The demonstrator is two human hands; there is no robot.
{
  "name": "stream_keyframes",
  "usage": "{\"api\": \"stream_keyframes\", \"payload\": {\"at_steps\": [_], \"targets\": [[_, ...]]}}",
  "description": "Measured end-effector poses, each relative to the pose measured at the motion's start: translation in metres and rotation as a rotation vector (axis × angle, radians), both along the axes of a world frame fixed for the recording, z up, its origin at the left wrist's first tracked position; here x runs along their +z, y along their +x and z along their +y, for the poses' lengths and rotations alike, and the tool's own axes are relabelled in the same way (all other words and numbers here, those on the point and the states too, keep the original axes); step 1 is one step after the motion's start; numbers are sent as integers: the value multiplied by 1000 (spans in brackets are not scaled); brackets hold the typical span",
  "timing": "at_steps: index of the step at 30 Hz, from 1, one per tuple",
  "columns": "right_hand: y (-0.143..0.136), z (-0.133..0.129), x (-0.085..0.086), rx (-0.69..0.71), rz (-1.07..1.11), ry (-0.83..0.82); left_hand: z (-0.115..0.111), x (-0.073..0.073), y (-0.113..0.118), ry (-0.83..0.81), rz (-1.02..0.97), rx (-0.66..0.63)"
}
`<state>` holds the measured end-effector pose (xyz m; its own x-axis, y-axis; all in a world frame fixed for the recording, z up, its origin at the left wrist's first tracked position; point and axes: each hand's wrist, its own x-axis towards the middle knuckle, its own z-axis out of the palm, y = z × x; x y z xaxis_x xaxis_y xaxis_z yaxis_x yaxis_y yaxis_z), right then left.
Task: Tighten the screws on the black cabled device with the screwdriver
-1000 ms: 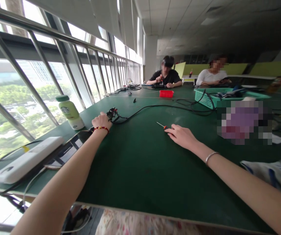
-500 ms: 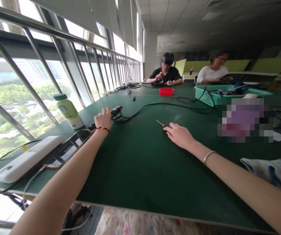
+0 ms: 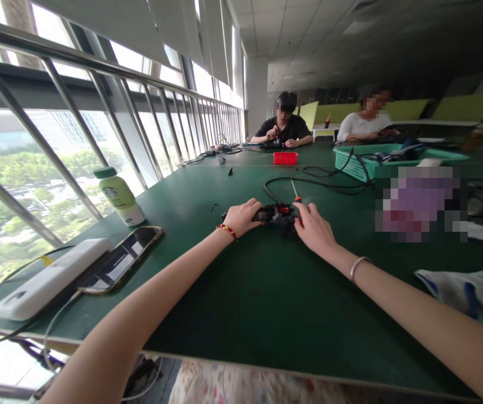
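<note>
While our left hand (image 3: 242, 218) has its fingers curled around the left end of the device (image 3: 274, 213), our right hand (image 3: 315, 229) has its fingers wrapped on the screwdriver (image 3: 298, 200), shaft pointing away from us. Device is between both hands, over the counter (image 3: 245, 314); we can't tell if it's resting or lifted. Phone (image 3: 122, 261) lies left, beside the power strip (image 3: 54, 280); bottle (image 3: 119, 196) upright just beyond. Red tray (image 3: 285, 159) sits farther out.

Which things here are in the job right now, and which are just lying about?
Seemingly in the job:
black device, in the left hand
screwdriver, in the right hand

Seemingly lying about:
bottle
phone
long white block
red basket
teal basket
blue-striped cloth
</note>
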<state>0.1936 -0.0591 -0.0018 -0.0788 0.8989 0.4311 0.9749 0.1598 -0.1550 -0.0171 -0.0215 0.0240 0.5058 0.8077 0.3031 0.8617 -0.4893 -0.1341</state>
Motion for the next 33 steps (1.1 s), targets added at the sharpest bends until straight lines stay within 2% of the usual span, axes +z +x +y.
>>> {"api": "stream_keyframes", "payload": {"at_steps": [3,5,7,9,11,14,16,18,20,23,28,30,33], "targets": [[3,2,2,-38,-9,-33,11,-5,18,48,17,-115],[3,2,3,-61,-20,-51,19,-9,22,98,-19,-110],[2,1,5,-61,-42,-60,28,-11,16,134,-83,-68],[0,-1,6,-51,-72,-65,37,-12,-3,146,-165,59],[-1,-3,8,-41,-100,-72,44,-12,-32,127,-187,217],[-2,-3,9,-35,-121,-90,49,-12,-77,37,-171,362],[-1,-3,9,-31,-134,-103,48,-10,-96,-93,-143,350],[0,-2,10,-31,-149,-114,44,-7,-98,-152,-88,322],[1,-2,10,-28,-159,-119,36,-2,-86,-161,-18,392],[1,-2,10,-21,-169,-114,23,5,-52,-177,119,572],[1,-3,10,-13,-170,-103,0,5,1,-159,143,591],[1,-3,11,-12,-169,-109,-12,5,18,-152,186,486],[1,-3,11,-22,-174,-125,-30,3,43,-125,225,177]]}}
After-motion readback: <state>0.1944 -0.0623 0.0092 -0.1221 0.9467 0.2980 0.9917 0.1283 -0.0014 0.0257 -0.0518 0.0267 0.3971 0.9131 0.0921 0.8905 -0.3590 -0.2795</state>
